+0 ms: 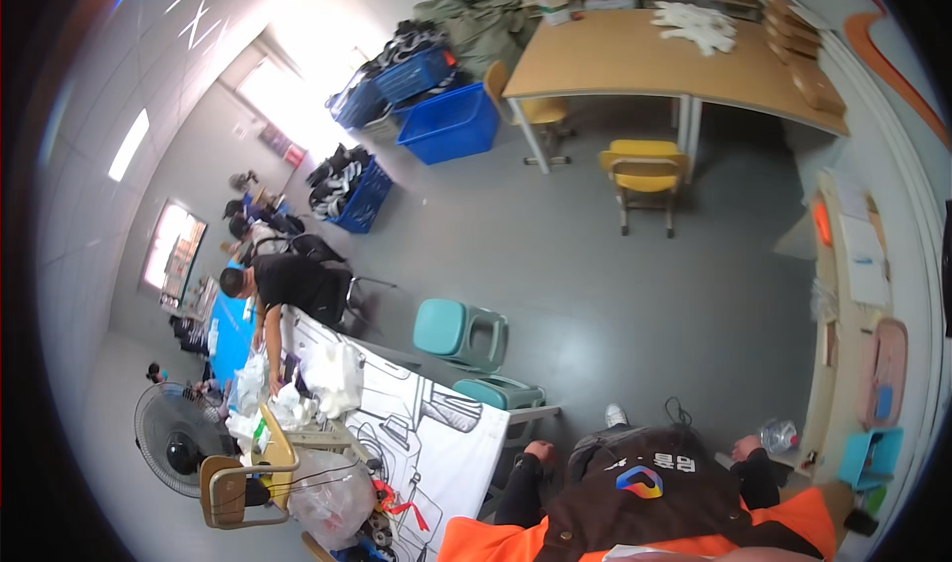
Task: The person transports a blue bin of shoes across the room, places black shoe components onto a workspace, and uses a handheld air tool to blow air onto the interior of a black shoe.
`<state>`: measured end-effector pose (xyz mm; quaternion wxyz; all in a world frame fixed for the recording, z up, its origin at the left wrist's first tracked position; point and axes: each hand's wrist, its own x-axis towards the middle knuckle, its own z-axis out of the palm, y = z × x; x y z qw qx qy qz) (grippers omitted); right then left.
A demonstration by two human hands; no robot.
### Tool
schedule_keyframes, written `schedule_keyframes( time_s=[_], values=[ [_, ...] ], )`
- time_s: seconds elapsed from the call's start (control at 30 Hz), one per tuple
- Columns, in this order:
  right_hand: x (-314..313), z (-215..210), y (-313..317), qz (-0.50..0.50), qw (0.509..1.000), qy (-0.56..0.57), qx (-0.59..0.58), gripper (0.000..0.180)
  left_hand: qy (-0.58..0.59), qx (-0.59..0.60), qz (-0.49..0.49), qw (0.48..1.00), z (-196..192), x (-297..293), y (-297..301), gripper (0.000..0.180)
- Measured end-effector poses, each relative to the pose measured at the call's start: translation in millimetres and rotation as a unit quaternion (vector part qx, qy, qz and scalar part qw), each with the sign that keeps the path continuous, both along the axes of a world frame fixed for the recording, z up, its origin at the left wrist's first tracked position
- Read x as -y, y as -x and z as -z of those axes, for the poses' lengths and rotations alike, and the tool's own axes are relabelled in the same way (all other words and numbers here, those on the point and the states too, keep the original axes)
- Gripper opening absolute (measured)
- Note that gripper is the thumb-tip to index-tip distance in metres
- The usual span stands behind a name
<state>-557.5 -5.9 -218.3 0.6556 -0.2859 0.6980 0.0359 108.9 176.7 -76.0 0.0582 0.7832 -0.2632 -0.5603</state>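
My left hand (538,451) hangs beside my left thigh, close to the near corner of the white table (471,453). On the other side, my right hand (746,448) is low by my right hip, to the left of a clear plastic bottle (778,435) near the wall. Both hands look small and rounded, with their fingers too blurred to make out, and nothing shows in either of them. A dark apron (635,503) with a colourful emblem covers my front, over orange and black sleeves.
Teal stools (441,327) stand beside the white table. Ahead are a yellow chair (645,170), a wooden desk (605,56) and blue crates (448,126). A person in black (297,284) leans over white cloth (332,376). A fan (181,453) stands left; a shelf (838,294) lines the right wall.
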Motion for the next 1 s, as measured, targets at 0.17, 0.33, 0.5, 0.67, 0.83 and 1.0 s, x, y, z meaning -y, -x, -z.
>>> schedule_keyframes(
  time_s=[0.17, 0.33, 0.5, 0.67, 0.83, 1.0],
  values=[
    [99.0, -19.7, -57.6, -0.022, 0.999, 0.018, 0.016, 0.017, -0.003, -0.008, -0.233, 0.972, -16.0, 59.4, -20.8, 0.031],
    [218.3, -31.0, -127.7, -0.115, 0.992, 0.039, -0.021, 0.016, -0.036, -0.033, -0.280, 0.959, 0.3, 104.5, -46.8, 0.028],
    [344.6, -25.9, -207.8, -0.198, 0.978, 0.066, 0.001, 0.018, 0.024, -0.080, -0.443, 0.893, 0.7, 103.9, -54.3, 0.029],
    [478.9, -20.5, -341.0, -0.324, 0.938, 0.102, 0.065, 0.032, 0.008, -0.062, -0.528, 0.847, -13.5, 115.7, -51.3, 0.029],
    [591.4, -58.0, -509.0, -0.600, 0.709, 0.365, 0.065, 0.014, 0.051, -0.046, -0.569, 0.820, -15.5, 150.6, -50.6, 0.034],
    [635.6, -98.2, -631.7, -0.315, 0.897, 0.257, 0.171, 0.012, 0.047, 0.002, -0.262, 0.964, -15.9, 173.8, -77.4, 0.040]
  ],
)
